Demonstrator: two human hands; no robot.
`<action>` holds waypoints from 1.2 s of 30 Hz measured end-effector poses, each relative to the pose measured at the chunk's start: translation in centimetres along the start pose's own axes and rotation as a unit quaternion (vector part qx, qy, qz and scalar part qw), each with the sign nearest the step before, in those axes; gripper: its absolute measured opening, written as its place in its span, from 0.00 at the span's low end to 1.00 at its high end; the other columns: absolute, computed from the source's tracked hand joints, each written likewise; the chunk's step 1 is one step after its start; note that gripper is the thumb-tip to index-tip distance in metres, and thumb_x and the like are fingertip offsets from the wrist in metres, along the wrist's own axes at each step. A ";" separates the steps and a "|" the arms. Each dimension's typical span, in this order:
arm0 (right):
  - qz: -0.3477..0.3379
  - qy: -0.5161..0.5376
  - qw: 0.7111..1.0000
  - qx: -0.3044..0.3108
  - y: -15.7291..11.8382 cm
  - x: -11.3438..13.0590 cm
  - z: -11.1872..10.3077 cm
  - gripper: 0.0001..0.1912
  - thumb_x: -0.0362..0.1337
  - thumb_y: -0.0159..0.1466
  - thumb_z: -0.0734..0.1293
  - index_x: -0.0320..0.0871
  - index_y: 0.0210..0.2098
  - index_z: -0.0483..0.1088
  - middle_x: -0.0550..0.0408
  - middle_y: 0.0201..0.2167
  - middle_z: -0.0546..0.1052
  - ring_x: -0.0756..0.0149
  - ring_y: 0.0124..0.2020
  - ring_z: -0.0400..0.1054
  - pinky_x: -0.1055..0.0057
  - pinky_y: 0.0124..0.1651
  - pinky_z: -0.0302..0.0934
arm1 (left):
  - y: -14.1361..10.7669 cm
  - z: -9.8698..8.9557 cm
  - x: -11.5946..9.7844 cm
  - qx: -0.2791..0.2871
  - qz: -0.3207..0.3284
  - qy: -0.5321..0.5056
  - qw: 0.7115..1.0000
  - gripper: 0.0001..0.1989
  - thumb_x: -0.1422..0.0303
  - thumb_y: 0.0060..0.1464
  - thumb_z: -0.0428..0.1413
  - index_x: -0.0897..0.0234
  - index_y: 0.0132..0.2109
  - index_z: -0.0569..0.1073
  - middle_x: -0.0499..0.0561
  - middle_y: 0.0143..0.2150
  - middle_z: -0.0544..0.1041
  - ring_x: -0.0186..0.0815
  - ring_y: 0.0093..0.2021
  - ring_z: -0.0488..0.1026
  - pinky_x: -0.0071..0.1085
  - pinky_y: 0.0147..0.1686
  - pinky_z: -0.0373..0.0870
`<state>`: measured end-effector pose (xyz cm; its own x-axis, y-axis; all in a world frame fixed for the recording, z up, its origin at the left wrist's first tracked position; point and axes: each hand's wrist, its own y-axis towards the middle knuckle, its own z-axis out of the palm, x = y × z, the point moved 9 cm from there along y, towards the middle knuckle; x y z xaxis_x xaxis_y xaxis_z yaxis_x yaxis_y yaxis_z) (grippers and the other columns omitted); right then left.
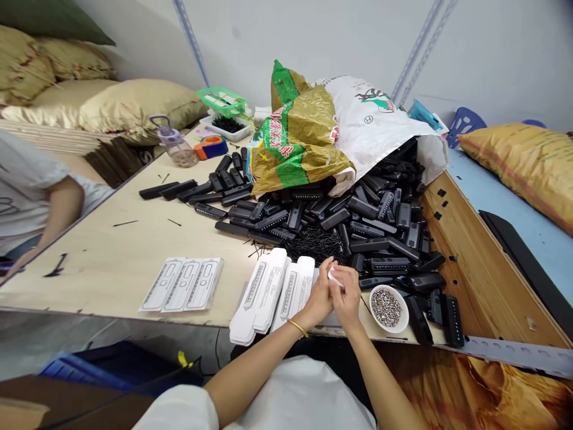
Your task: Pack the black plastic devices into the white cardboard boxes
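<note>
My left hand point(320, 300) and my right hand point(347, 294) meet near the table's front edge, fingers closed around a small white piece point(335, 276). Fingers cover most of it, so I cannot tell its kind. Left of my hands lie two stacks of flat white printed cartons point(262, 292), point(293, 289), each with a drawing of a long device. To the right stands a white bowl point(406, 319) full of small shiny metal parts point(385, 307). Beyond my hands lies a heap of thin black strips point(317, 243) among many black oblong plastic devices point(369, 245).
Three printed white boxes point(181, 285) lie side by side at left. A gold-green sack point(308, 128) and a white sack point(371, 131) rest behind the devices. Orange-blue tape point(210, 147) and a lidded bottle point(179, 149) stand at the back. Another person's arm point(62, 206) is at left.
</note>
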<state>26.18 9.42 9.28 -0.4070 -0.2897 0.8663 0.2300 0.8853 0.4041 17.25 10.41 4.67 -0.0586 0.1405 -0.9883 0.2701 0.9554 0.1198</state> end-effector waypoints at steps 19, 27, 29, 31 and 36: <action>-0.015 -0.052 0.998 0.013 -2.9 -1.3 -1.6 0.22 0.41 0.68 0.53 0.44 0.59 0.61 0.44 0.60 0.65 0.55 0.59 0.61 0.50 0.57 0.57 | 1.0 -3.6 -2.4 -0.018 -0.091 0.105 0.990 0.26 0.65 0.45 0.60 0.63 0.50 0.60 0.51 0.38 0.73 0.38 0.35 0.73 0.33 0.35 0.70; 0.134 -0.061 0.989 -0.015 -2.6 -5.7 -4.8 0.20 0.48 0.63 0.59 0.41 0.44 0.72 0.45 0.46 0.75 0.54 0.48 0.68 0.54 0.54 0.58 | -2.5 -24.4 -1.4 -0.255 -0.234 0.452 0.822 0.20 0.60 0.51 0.55 0.73 0.45 0.72 0.67 0.48 0.73 0.53 0.52 0.68 0.46 0.50 0.65; 0.156 -0.061 0.986 -0.001 -2.7 -6.3 -4.5 0.19 0.49 0.62 0.60 0.42 0.42 0.72 0.45 0.44 0.76 0.54 0.47 0.69 0.55 0.52 0.59 | -4.0 -26.4 1.3 -0.269 -0.265 0.517 0.768 0.24 0.60 0.52 0.55 0.74 0.50 0.71 0.72 0.61 0.61 0.60 0.63 0.54 0.55 0.57 0.56; 0.163 -0.064 0.985 0.005 -2.7 -6.4 -4.2 0.19 0.49 0.61 0.61 0.42 0.42 0.72 0.46 0.42 0.76 0.55 0.45 0.70 0.56 0.50 0.60 | -5.3 -26.9 4.3 -0.250 -0.301 0.532 0.751 0.28 0.60 0.54 0.53 0.69 0.59 0.65 0.70 0.68 0.49 0.64 0.67 0.43 0.63 0.57 0.48; 0.148 -0.096 0.984 0.016 -2.4 -6.2 -4.7 0.17 0.48 0.61 0.61 0.43 0.39 0.73 0.47 0.39 0.77 0.56 0.42 0.70 0.60 0.46 0.61 | -7.1 -27.5 7.6 -0.198 -0.329 0.534 0.753 0.31 0.59 0.59 0.47 0.58 0.67 0.52 0.68 0.69 0.44 0.65 0.68 0.39 0.69 0.54 0.46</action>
<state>32.34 7.35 4.29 -0.4865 0.0536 0.8721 0.3375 0.9322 0.1310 -11.59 11.80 -1.06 -0.8517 -0.4701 -0.2315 -0.4505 0.8825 -0.1348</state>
